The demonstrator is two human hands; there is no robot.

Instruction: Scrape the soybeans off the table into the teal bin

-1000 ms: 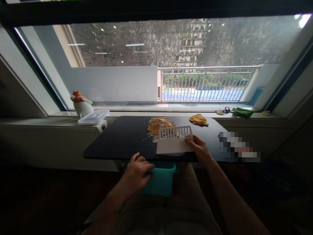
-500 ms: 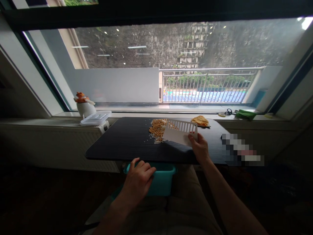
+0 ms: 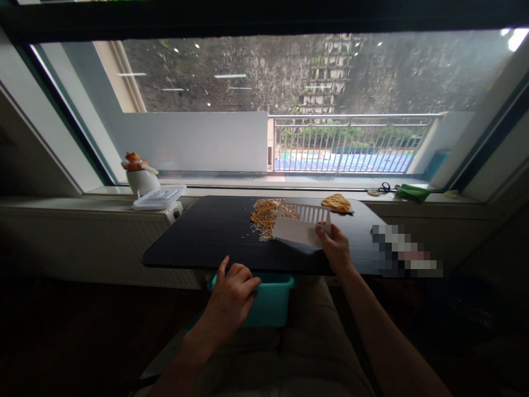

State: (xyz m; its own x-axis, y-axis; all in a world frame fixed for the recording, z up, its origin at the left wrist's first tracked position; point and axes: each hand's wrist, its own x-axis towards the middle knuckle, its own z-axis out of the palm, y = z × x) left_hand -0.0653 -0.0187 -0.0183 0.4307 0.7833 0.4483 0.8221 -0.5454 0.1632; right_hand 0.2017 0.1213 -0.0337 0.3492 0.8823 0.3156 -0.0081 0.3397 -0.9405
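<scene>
My right hand (image 3: pixel 336 248) grips a white slotted plastic scoop (image 3: pixel 300 230) by its right end, thumb on top. The scoop is tilted over the black table (image 3: pixel 198 234), its left edge against a heap of yellow-orange kernels or beans (image 3: pixel 264 213). White, rice-like grains (image 3: pixel 265 234) lie around and under the heap. My left hand (image 3: pixel 235 292) is at the table's front edge, over the teal plastic bin (image 3: pixel 270 303). Its fingers are bent and apart, one raised; I see nothing held in it. The bin sits below the table edge, partly hidden by that hand.
A folded yellow cloth (image 3: pixel 336 203) lies at the table's back right. On the sill are black scissors (image 3: pixel 385 187), a green cloth-like item (image 3: pixel 412 193) and a white pot with an orange figure (image 3: pixel 142 179). A clear plastic box (image 3: pixel 159 197) rests on the radiator (image 3: pixel 99 237).
The scoop in my right hand has shifted slightly left relative to the heap. My left hand has moved a little up and left. The whole view has shifted slightly.
</scene>
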